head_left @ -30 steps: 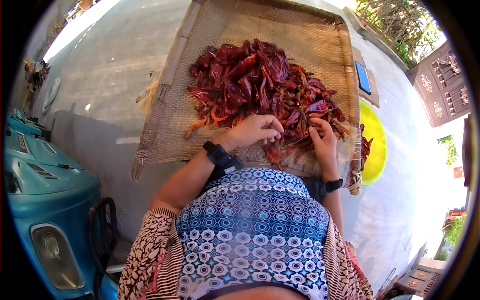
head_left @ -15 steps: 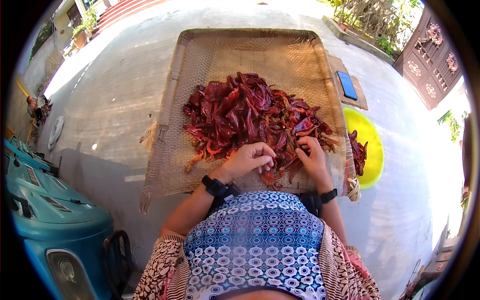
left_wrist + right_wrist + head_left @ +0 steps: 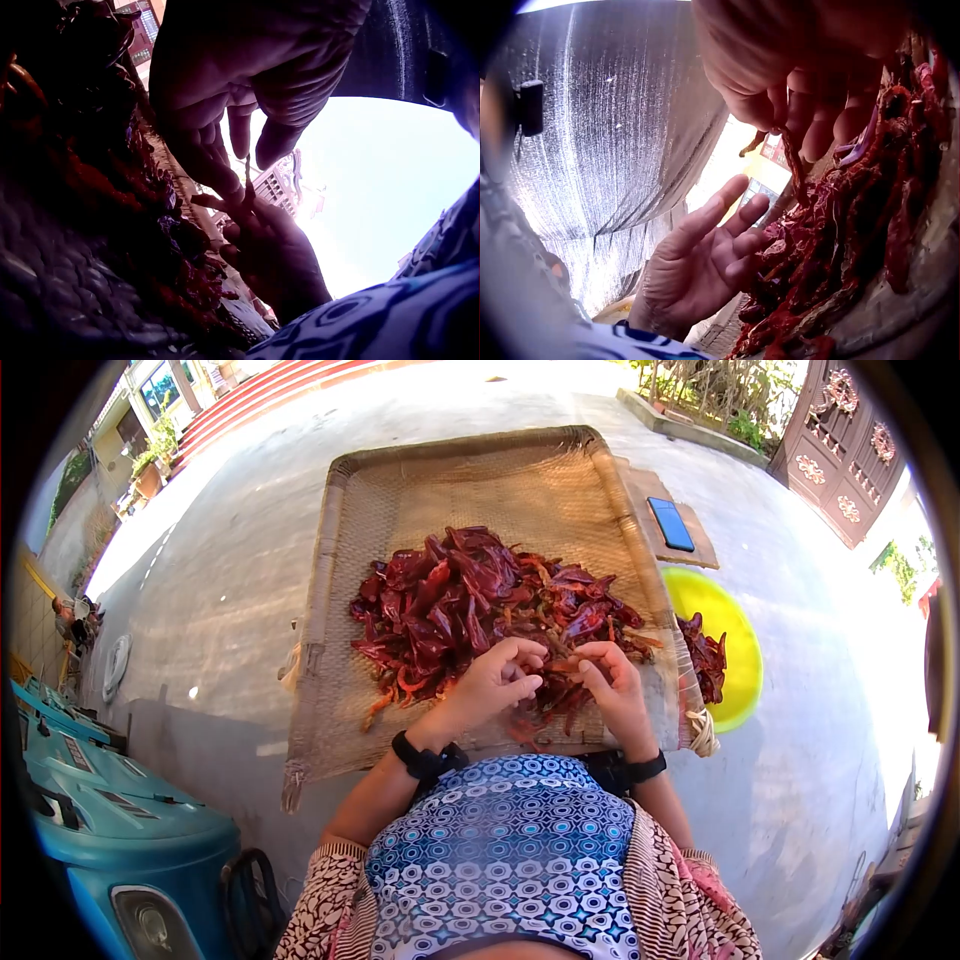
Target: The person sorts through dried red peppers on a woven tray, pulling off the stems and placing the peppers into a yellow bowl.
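A pile of dried red chili peppers (image 3: 440,600), glossy on the left and more wrinkled on the right, lies on a woven tray (image 3: 480,480). Just over its near side, my right hand (image 3: 620,700) pinches one thin dried chili pepper (image 3: 793,161) between thumb and index finger. A curved stem sticks out from that pinch in the right wrist view. Facing it from the left is my left hand (image 3: 490,685), fingers loosely bent and thumb apart from them. In the right wrist view nothing shows between the left hand's fingertips (image 3: 739,184).
Beside the tray's right edge stands a yellow basin (image 3: 745,660) holding several red peppers. A phone (image 3: 670,523) lies on a flat brown board (image 3: 700,550) farther back. To the left is a teal vehicle (image 3: 150,830) on the concrete ground (image 3: 220,660).
The head view has tilted up, showing more ground beyond the tray. My right hand has come up from the pile and closer to the left hand, with a chili pepper in its pinch.
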Demonstrator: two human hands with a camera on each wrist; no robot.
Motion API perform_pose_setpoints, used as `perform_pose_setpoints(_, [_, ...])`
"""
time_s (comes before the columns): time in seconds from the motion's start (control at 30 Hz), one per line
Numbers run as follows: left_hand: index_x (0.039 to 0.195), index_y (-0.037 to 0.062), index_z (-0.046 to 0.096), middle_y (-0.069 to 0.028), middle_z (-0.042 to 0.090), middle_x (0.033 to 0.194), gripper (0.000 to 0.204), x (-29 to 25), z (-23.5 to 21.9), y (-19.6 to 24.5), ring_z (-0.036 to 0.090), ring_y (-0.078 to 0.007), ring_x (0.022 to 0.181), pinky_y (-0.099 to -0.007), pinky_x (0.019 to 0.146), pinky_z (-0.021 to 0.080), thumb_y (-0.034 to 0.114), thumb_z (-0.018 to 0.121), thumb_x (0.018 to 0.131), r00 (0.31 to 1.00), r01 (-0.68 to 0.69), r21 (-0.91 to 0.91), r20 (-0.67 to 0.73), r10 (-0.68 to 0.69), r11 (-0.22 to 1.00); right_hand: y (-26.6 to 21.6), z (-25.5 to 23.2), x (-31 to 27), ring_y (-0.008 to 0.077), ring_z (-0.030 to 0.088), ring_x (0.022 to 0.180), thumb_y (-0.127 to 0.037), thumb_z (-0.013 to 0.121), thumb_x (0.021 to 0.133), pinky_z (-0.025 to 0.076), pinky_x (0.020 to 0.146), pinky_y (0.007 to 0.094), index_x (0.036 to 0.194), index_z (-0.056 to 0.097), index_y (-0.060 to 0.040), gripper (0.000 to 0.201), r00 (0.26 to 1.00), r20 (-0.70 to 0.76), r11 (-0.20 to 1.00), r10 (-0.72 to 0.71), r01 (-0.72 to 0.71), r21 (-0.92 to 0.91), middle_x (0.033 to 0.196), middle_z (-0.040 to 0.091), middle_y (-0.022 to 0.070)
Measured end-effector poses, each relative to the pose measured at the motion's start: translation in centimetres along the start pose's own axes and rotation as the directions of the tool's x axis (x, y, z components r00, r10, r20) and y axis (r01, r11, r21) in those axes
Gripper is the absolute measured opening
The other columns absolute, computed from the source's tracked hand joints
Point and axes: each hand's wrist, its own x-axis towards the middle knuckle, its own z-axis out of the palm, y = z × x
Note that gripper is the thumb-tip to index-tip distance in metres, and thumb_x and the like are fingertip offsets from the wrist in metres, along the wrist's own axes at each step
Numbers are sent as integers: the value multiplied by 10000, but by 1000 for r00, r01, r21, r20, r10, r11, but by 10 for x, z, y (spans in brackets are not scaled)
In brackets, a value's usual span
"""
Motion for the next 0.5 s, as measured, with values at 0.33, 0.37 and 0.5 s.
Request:
perform_pose_setpoints(0.33, [1215, 55, 519, 3, 606, 884, 262, 9, 9, -9, 582, -57, 743, -209, 613, 471, 146, 566, 975, 992, 64, -1, 112, -64, 998, -12, 3, -9, 80, 596, 836, -115, 574, 960, 499, 757, 236, 1116, 585, -16, 185, 985, 149, 995, 91, -97, 35, 966, 637, 21])
perform_pose_setpoints(0.37, [1193, 54, 533, 10, 602, 862, 244, 9, 11, -10, 573, -54, 728, -204, 607, 461, 159, 568, 975, 995, 34, 15, 94, -35, 999, -11, 3, -8, 84, 598, 835, -116, 568, 964, 500, 762, 236, 1121, 581, -15, 187, 985, 139, 992, 103, -111, 53, 971, 638, 23])
perform_pose_setpoints(0.5, [1088, 45, 590, 28, 587, 807, 189, 6, 16, 1, 535, -44, 680, -193, 584, 424, 193, 584, 970, 993, 69, 119, 87, -79, 991, -7, 0, -7, 93, 605, 841, -117, 562, 970, 503, 773, 242, 1126, 575, -13, 188, 991, 123, 985, 44, -64, 163, 978, 647, 39])
